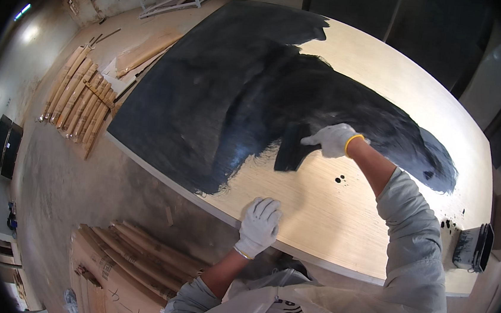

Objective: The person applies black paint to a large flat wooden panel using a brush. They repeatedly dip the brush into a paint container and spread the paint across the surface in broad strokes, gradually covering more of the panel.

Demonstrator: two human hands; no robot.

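Right hand (332,141) grips black applicator (291,150) on pale panel (346,218); left hand (259,226), fingers extended, rests at panel's seven-o'clock edge.

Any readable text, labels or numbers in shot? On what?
Wording isn't copied here; locations only.
Cardboard carton, lower left: handwritten strokes; smaller print blurred.
Shirt front: partial lettering above dark stripes.
Wrapped bundles, left: marks too small to read.
Black panels, far left: white labels, too small.

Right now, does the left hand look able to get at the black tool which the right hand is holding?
Probably yes: the left hand seems empty at the near edge of the board, and only bare pale surface lies between it and the black tool.
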